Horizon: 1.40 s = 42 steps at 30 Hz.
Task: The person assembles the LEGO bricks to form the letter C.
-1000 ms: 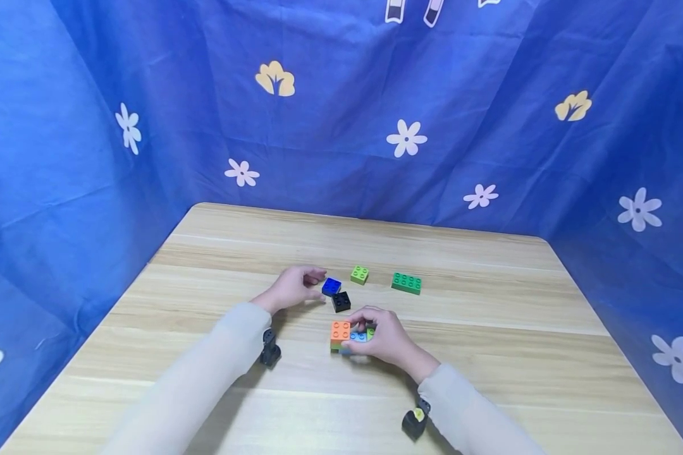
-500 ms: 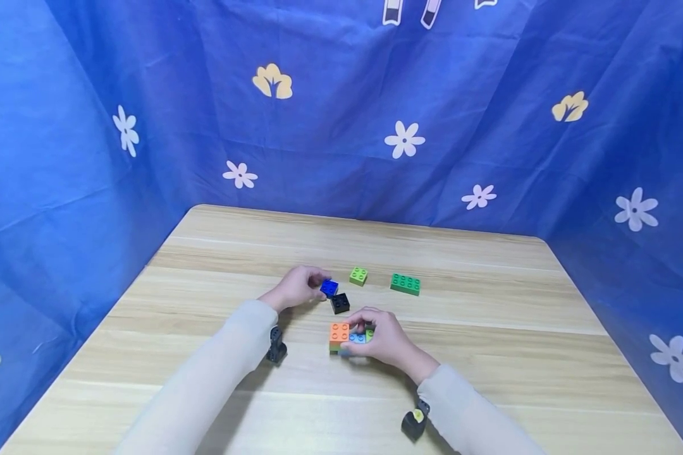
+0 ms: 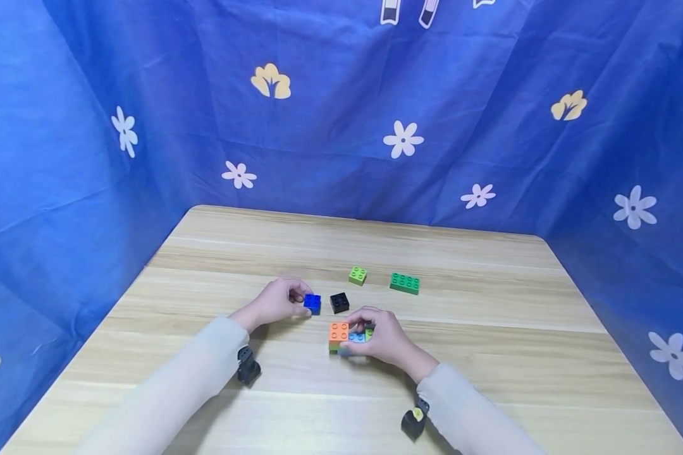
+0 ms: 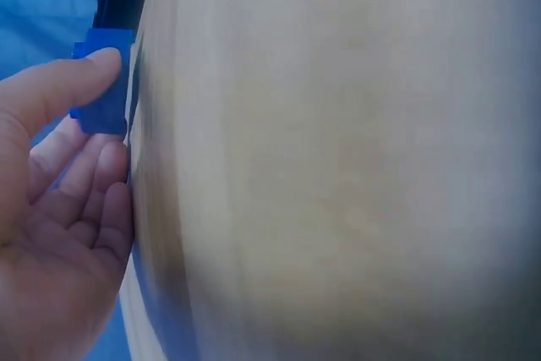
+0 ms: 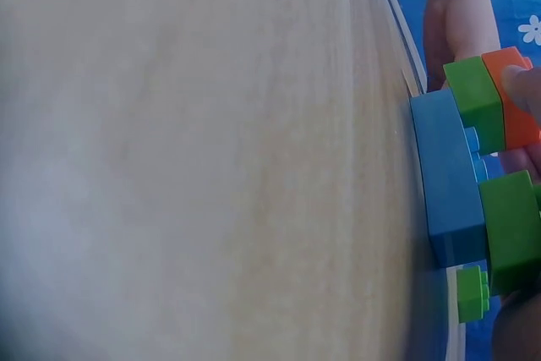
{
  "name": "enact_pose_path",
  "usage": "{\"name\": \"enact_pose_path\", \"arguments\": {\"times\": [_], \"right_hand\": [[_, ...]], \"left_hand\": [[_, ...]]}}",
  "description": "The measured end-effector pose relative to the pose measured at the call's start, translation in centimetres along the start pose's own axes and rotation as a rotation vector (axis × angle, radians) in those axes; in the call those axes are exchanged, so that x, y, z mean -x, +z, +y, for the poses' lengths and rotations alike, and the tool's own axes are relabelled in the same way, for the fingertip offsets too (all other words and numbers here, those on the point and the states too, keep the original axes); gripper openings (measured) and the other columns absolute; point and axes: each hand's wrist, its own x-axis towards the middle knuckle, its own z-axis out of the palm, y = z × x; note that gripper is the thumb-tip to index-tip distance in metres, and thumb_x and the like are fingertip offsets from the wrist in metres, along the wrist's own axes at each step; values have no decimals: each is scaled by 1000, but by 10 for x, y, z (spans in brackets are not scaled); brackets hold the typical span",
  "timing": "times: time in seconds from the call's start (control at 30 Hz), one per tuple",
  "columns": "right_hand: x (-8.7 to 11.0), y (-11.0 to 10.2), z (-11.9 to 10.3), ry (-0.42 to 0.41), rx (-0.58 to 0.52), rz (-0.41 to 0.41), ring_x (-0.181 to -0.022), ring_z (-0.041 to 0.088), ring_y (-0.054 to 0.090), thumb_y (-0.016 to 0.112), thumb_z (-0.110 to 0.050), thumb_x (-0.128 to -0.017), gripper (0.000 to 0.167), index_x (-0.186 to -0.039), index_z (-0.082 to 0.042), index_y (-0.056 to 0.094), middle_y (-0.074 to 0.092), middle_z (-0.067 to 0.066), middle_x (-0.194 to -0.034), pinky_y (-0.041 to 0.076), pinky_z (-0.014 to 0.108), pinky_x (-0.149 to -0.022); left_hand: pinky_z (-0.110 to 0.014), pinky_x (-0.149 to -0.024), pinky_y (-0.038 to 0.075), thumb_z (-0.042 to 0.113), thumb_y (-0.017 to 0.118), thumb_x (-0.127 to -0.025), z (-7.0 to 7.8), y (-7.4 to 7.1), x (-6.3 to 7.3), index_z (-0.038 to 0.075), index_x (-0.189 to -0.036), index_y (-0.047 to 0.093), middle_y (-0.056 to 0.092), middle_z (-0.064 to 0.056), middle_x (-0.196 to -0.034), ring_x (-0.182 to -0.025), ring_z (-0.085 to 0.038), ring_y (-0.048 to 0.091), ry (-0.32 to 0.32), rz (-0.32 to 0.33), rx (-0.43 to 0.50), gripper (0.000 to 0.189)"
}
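Note:
In the head view my left hand (image 3: 276, 301) pinches a dark blue toy building brick (image 3: 312, 304) between thumb and fingers. The left wrist view has the thumb flat on the side of that brick, close over the table. My right hand (image 3: 388, 341) grips a small stack of bricks nearer the front. Its base is a long light blue brick (image 5: 448, 179), with a green brick (image 5: 475, 107) on one end and another green brick (image 5: 511, 230) on the other. An orange brick (image 3: 338, 332) tops the left end. A black brick (image 3: 339, 303) lies between the hands.
Farther back on the wooden table (image 3: 478, 284) lie a lime green brick (image 3: 357, 275) and a longer green brick (image 3: 405, 284). A blue flowered curtain (image 3: 330, 114) surrounds the table's back and sides.
My left hand has taken hold of the dark blue brick and drawn it left and toward the front, away from the black brick. The right hand has stayed on its stack.

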Motion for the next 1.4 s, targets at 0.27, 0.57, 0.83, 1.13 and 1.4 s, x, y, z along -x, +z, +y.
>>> {"name": "enact_pose_path", "arguments": {"times": [0.27,0.57,0.83,1.13,1.4], "right_hand": [[-1,-1,-1,2,-9,1,-76,10,58,86,-19,-68,36,-100,-14,70,64,-6,-83,50,27,-74],[-2,0,2,-40,-4,6,-76,12,58,86,-20,-69,34,-99,-14,71,64,-4,-83,50,27,-74],[-2,1,5,-58,-6,21,-75,12,59,87,-20,-68,33,-97,-14,71,65,-5,-83,50,26,-70],[-2,0,4,-66,-9,15,-74,10,59,86,-15,-69,31,-96,-12,71,65,-10,-87,51,25,-69],[-1,-1,1,-32,-7,18,-74,12,59,86,-14,-68,31,-95,-10,71,66,-5,-84,50,25,-69]], "left_hand": [[-33,-76,54,7,81,-71,22,7,21,-1,-101,65,64,-2,-87,-81,-21,61,44,3,109,35],[-33,-74,54,6,81,-71,46,13,32,0,-106,66,63,-3,-87,-81,-25,61,66,32,185,39],[-33,-77,53,10,82,-71,58,20,35,6,-103,67,64,2,-90,-84,-19,59,131,0,162,35],[-34,-78,53,10,82,-70,58,29,35,8,-101,67,64,5,-93,-87,-22,59,191,9,116,34],[-37,-79,52,7,82,-67,65,30,35,10,-97,68,64,7,-90,-86,-25,59,214,0,85,33]]}}
